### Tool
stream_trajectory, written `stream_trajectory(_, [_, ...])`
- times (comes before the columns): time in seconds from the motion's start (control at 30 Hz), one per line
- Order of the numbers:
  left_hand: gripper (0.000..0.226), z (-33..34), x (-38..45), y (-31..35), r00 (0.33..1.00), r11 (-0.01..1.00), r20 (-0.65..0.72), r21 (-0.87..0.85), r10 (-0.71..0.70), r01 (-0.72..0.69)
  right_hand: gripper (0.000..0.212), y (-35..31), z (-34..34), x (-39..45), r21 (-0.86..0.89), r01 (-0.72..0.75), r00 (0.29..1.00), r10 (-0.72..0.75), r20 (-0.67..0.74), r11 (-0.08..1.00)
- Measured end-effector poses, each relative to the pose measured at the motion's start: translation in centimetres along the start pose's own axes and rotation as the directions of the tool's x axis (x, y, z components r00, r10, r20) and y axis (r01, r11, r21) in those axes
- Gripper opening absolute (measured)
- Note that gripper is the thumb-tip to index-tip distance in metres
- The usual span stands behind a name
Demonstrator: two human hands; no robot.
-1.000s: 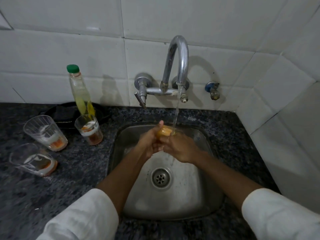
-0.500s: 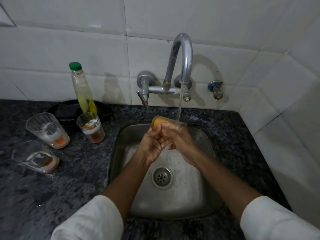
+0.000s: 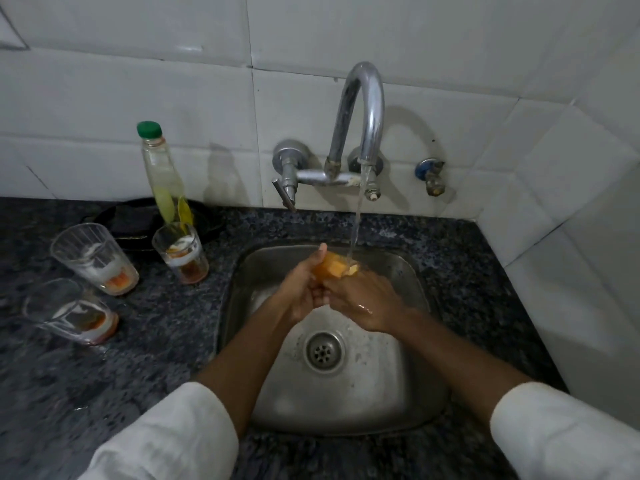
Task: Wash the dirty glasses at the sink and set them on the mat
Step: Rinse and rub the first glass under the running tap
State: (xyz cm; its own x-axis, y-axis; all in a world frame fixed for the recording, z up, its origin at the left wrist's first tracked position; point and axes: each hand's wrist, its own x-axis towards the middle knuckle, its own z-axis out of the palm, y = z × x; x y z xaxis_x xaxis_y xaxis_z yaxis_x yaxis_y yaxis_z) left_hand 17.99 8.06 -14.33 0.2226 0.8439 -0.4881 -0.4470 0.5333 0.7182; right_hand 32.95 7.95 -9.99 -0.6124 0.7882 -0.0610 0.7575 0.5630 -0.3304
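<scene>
Over the steel sink (image 3: 398, 386), my left hand (image 3: 298, 292) and my right hand (image 3: 367, 299) both hold a glass with orange residue (image 3: 330, 268). It is tilted under the water running from the tap (image 3: 367, 109). My fingers cover most of the glass. Three dirty glasses stand on the dark counter to the left: one tall (image 3: 93, 258), one by the sink's corner (image 3: 180, 252) and one at the far left (image 3: 69, 311). All three hold white and orange dregs. A black mat (image 3: 131, 220) lies behind them against the wall.
A clear bottle with a green cap (image 3: 162, 171) stands on the mat's edge behind the middle glass. A small blue-handled valve (image 3: 429, 174) sticks out of the tiled wall right of the tap. A white tiled wall closes the counter's right side.
My hands dropped a little from the raised position half a second ago, and the glass has turned between them. The glasses on the counter have not moved.
</scene>
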Motion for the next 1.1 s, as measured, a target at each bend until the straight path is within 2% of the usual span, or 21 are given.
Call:
stream_trajectory(0.03, [0.054, -0.1, -0.3, -0.3, 0.995, 0.991, 0.094, -0.128, 0.043, -0.031, 0.016, -0.8, -0.1, 0.3, 0.323, -0.073, 0.991, 0.105, -0.081, 0.944])
stream_trajectory(0.07, [0.056, 0.0, -0.5, -0.6, 0.985, 0.952, 0.134, -0.298, 0.106, -0.062, 0.017, -1.6, -0.4, 0.6, 0.677, -0.125, 0.964, 0.250, -0.091, 0.725])
stream_trajectory(0.1, [0.056, -0.1, -0.3, -0.8, 0.976, 0.903, 0.151, -0.422, 0.154, -0.077, 0.016, -2.5, -0.8, 0.9, 0.876, -0.129, 0.930, 0.363, -0.055, 0.465])
stream_trajectory(0.13, [0.051, -0.1, -0.2, -0.7, 0.973, 0.886, 0.142, -0.453, 0.183, -0.101, 0.014, -3.3, -1.0, 0.7, 0.887, -0.083, 0.924, 0.369, -0.103, 0.455])
stream_trajectory(0.2, [0.038, 0.0, 0.1, 0.1, 0.986, 0.948, 0.069, -0.293, 0.149, -0.123, 0.012, -2.3, -0.5, 0.2, 0.522, 0.082, 0.963, 0.066, -0.260, 0.849])
stream_trajectory(0.23, [0.038, 0.3, 0.0, 0.7, 0.994, 0.986, 0.016, -0.135, 0.105, -0.102, 0.015, -1.5, -0.1, 0.0, 0.133, 0.130, 0.977, -0.105, -0.183, 0.983])
stream_trajectory(0.27, [0.041, 0.5, -0.2, 0.9, 0.997, 0.998, -0.048, 0.010, 0.060, -0.060, 0.021, -0.6, 0.1, -0.1, -0.174, 0.109, 0.993, -0.116, -0.028, 0.979])
stream_trajectory(0.33, [0.045, 0.6, -0.5, 0.5, 0.999, 0.999, -0.037, 0.036, -0.009, 0.010, 0.027, 0.2, 0.3, 0.1, -0.191, 0.011, 1.000, -0.015, -0.018, 0.982])
stream_trajectory(0.37, [0.047, 0.7, -0.7, 0.0, 0.999, 0.997, 0.051, -0.074, 0.011, -0.007, 0.027, -0.4, -0.1, 0.4, 0.095, -0.073, 0.991, 0.083, -0.109, 0.993])
stream_trajectory(0.4, [0.046, 0.8, -0.6, -0.5, 0.988, 0.969, 0.139, -0.246, 0.074, -0.038, 0.024, -1.3, -0.4, 0.8, 0.466, -0.114, 0.964, 0.211, -0.161, 0.877])
stream_trajectory(0.43, [0.043, 1.0, -0.6, -0.9, 0.973, 0.910, 0.187, -0.412, 0.138, -0.050, 0.019, -2.3, -0.9, 1.0, 0.782, -0.122, 0.934, 0.338, -0.119, 0.611])
stream_trajectory(0.47, [0.039, 1.0, -0.5, -0.9, 0.967, 0.865, 0.192, -0.499, 0.170, -0.053, 0.017, -2.8, -1.1, 0.9, 0.904, -0.097, 0.925, 0.373, -0.072, 0.415])
stream_trajectory(0.6, [0.041, 1.1, -0.8, 0.2, 0.998, 0.937, 0.050, -0.349, 0.044, -0.024, 0.028, -1.1, -0.6, -0.4, 0.842, -0.187, 0.957, 0.288, 0.039, 0.507])
stream_trajectory(0.63, [0.043, 1.3, -0.9, 0.1, 0.999, 0.961, -0.033, -0.276, 0.028, -0.037, 0.025, -0.5, -0.6, -0.6, 0.886, -0.267, 0.930, 0.341, 0.135, 0.378])
stream_trajectory(0.7, [0.045, 1.9, -1.1, -0.4, 0.974, 0.982, -0.189, -0.119, 0.124, -0.148, 0.021, -0.1, 0.5, -0.9, 0.951, -0.291, 0.825, 0.474, 0.306, -0.107])
stream_trajectory(0.73, [0.046, 2.3, -1.3, -0.6, 0.942, 0.971, -0.239, 0.041, 0.236, -0.233, 0.025, -0.4, 1.2, -0.8, 0.913, -0.199, 0.753, 0.541, 0.375, -0.356])
stream_trajectory(0.8, [0.050, 2.8, -1.4, -1.1, 0.840, 0.816, -0.195, 0.425, 0.506, -0.392, 0.037, -1.6, 2.4, -0.4, 0.784, -0.031, 0.648, 0.584, 0.488, -0.620])
stream_trajectory(0.9, [0.054, 3.7, -2.0, -1.5, 0.718, 0.510, 0.028, 0.684, 0.696, -0.522, 0.039, -2.7, 3.7, 0.2, 0.707, 0.061, 0.640, 0.571, 0.515, -0.705])
stream_trajectory(0.97, [0.057, 3.8, -2.4, -1.5, 0.670, 0.408, 0.097, 0.726, 0.736, -0.553, 0.036, -2.8, 3.9, 0.5, 0.694, 0.085, 0.674, 0.554, 0.489, -0.715])
stream_trajectory(1.03, [0.065, 3.0, -2.5, -0.9, 0.655, 0.409, 0.113, 0.699, 0.747, -0.587, 0.034, -2.6, 3.8, 0.6, 0.716, 0.091, 0.668, 0.576, 0.471, -0.692])
stream_trajectory(1.1, [0.068, 2.2, -2.3, -0.3, 0.675, 0.519, 0.041, 0.606, 0.736, -0.603, 0.028, -2.7, 3.7, 0.3, 0.774, 0.099, 0.662, 0.622, 0.418, -0.625])
